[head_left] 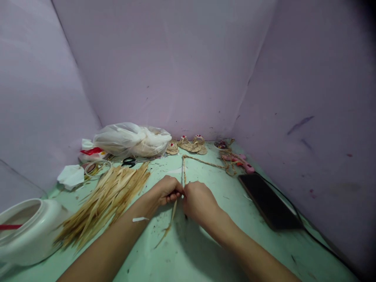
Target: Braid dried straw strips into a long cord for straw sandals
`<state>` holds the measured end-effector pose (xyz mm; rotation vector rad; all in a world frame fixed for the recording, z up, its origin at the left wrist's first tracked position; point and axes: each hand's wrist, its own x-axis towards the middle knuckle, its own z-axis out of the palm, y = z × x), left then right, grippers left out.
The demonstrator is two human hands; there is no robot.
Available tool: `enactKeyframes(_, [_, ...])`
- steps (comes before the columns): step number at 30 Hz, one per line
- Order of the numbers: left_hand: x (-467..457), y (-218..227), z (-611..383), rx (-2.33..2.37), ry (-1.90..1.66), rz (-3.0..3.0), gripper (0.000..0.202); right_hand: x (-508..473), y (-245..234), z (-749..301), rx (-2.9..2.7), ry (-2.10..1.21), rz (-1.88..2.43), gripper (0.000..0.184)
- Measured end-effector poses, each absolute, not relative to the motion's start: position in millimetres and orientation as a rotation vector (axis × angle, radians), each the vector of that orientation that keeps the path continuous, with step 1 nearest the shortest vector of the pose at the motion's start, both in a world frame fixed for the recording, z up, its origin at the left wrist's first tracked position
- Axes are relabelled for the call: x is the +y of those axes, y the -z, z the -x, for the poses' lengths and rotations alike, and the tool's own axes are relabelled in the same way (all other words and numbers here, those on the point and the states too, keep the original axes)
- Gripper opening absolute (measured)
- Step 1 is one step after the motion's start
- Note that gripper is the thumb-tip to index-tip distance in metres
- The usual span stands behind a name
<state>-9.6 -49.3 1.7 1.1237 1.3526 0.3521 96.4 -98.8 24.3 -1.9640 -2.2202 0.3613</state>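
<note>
Both my hands meet at the near end of a braided straw cord [184, 169]. The fingers of my left hand [169, 190] are closed in a pinch on it. My right hand [199, 199] is closed beside the left, its fingertips mostly hidden behind its back. From the hands the cord runs away from me, bends, then trails right toward a tangled coil. A loose straw strand [171, 225] hangs down below my left fingers. Left of my arms lies a fanned bundle of dry straw strips [113, 194].
At the left stand a white pot [54, 219], a tape roll [98, 168] and scissors [128, 161]. A plastic bag [132, 139], woven straw pieces [189, 145] and a bead bowl [221, 145] line the back wall. A pink glue gun [246, 166] and dark tablet-like slab [270, 201] lie right.
</note>
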Motion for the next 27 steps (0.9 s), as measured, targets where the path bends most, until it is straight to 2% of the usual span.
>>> enactKeyframes(9, [-55, -17, 15, 1.284, -0.39, -1.259, 0.015, -104, -30, -99, -2.352, -0.562, 1.682, 0.012])
enactKeyframes(12, [-51, -8, 18, 1.181, -0.427, -1.244, 0.012, -91, -33, -120, -2.236, -0.873, 1.591, 0.013])
enactKeyframes(17, [-44, 3, 24, 1.107, -0.406, -1.19, 0.006, -63, -18, -145, -1.253, -1.404, 1.622, 0.004])
enactKeyframes(21, [-44, 3, 25, 1.109, -0.407, -1.224, 0.008, -66, -6, -134, -1.064, -1.945, 1.346, 0.007])
enactKeyframes(23, [-43, 5, 26, 1.108, -0.395, -1.257, 0.008, -70, -2, -125, -1.071, -2.002, 1.296, 0.012])
enactKeyframes(27, [-42, 9, 27, 1.141, -0.346, -1.314, 0.008, -71, 2, -119, -1.173, -1.884, 1.384, 0.019])
